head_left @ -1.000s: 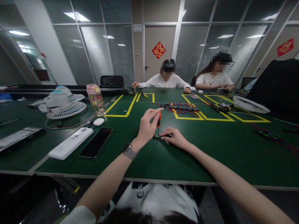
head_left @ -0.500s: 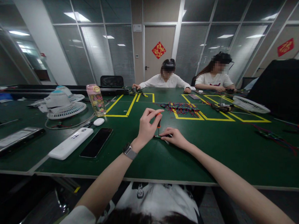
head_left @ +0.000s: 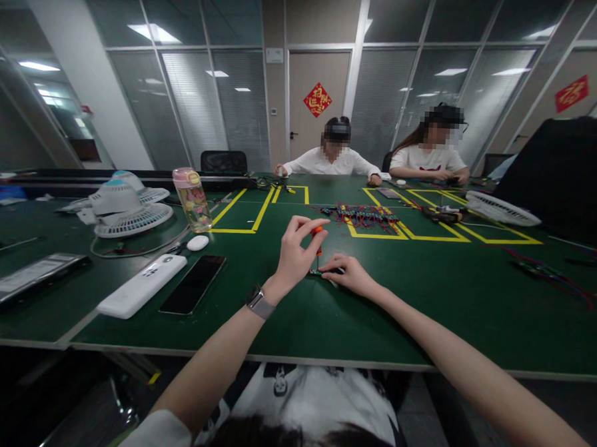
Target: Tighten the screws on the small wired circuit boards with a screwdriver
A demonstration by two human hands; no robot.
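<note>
Screwdriver (head_left: 320, 252): one, in left grip (head_left: 297, 245); one board (head_left: 315, 273), in right grip (head_left: 348, 274).

Orange screwdriver (head_left: 320, 251), green circuit board (head_left: 315, 273)

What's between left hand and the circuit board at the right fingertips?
Head view: a screwdriver, handle in the left hand, thin shaft pointing down at the circuit board.

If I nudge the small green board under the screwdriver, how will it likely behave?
The small green board looks thin and flat, so it would probably slide rather than roll. Being small, it is likely light and apt to skid on the smooth-looking table. With the right hand at one end, it may pivot there instead.
</note>
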